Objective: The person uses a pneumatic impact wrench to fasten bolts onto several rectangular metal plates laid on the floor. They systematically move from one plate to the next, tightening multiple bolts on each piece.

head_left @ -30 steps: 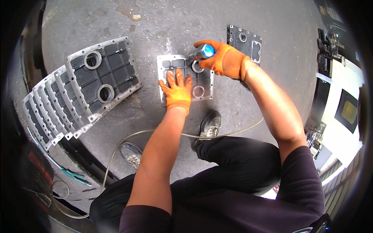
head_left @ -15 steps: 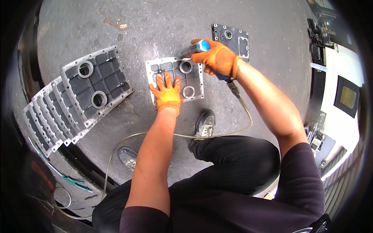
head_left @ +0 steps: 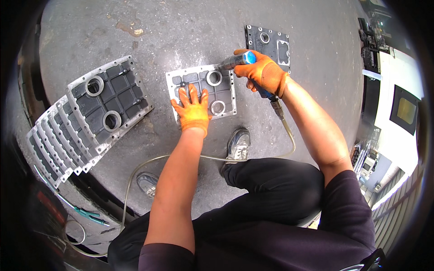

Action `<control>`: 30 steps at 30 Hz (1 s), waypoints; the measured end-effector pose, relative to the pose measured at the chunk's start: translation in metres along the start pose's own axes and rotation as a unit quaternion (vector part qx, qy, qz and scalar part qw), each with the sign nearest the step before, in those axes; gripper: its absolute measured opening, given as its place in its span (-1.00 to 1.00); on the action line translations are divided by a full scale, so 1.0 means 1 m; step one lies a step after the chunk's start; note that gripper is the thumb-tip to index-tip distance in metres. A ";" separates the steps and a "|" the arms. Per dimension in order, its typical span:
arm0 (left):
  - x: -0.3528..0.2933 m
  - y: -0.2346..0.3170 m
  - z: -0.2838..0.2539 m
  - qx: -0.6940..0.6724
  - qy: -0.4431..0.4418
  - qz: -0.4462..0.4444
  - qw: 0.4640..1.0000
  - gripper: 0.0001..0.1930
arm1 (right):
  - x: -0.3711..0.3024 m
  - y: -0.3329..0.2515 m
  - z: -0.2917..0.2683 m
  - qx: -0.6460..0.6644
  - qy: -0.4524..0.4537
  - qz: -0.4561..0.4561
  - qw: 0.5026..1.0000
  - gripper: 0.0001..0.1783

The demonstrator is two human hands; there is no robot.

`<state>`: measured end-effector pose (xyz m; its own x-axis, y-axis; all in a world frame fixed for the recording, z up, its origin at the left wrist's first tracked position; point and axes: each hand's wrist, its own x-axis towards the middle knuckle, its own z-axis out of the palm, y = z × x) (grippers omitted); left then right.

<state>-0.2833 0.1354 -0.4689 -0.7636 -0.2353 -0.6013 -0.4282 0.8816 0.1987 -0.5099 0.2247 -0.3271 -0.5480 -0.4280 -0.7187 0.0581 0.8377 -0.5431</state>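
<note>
A light grey cast metal cover plate (head_left: 225, 92) with two round ring bosses and a holed rim lies on the floor before me. My left hand (head_left: 194, 110), in an orange glove, presses flat on its left half with the fingers spread. In my right hand (head_left: 264, 76), also gloved in orange, is a blue and silver pistol-grip air tool (head_left: 233, 61). The tool's tip points left and meets the plate's far rim, or hovers just over it; I cannot tell which. From the grip runs a clear air hose (head_left: 291, 134).
Several similar plates (head_left: 125, 86) lie overlapped in a row at the left. A darker plate (head_left: 274, 47) lies beyond my right hand. The hose crosses near my shoes (head_left: 238, 145). A teal air blow gun (head_left: 90, 215) lies at the lower left. White machinery (head_left: 393, 122) stands at the right.
My right hand and the air tool have shifted slightly right and nearer to me, the tip staying near the plate's far edge. My left hand keeps its place on the plate.
</note>
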 end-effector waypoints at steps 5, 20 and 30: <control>-0.002 0.000 -0.004 0.014 0.000 0.004 1.000 0.06 | 0.004 -0.023 0.002 0.032 0.012 0.072 0.997 -0.23; 0.000 0.001 -0.005 -0.010 0.006 0.000 1.000 0.05 | -0.004 -0.011 -0.011 0.037 0.014 0.058 0.998 -0.41; -0.001 -0.019 -0.019 -0.055 0.055 0.043 0.996 -0.20 | -0.022 0.067 -0.036 0.003 0.042 0.124 0.991 -0.22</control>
<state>-0.2837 0.1112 -0.4575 -0.8452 -0.2103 -0.4913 -0.4051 0.8517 0.3325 -0.5242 0.3026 -0.3324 -0.5830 -0.1789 -0.7925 0.2050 0.9115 -0.3566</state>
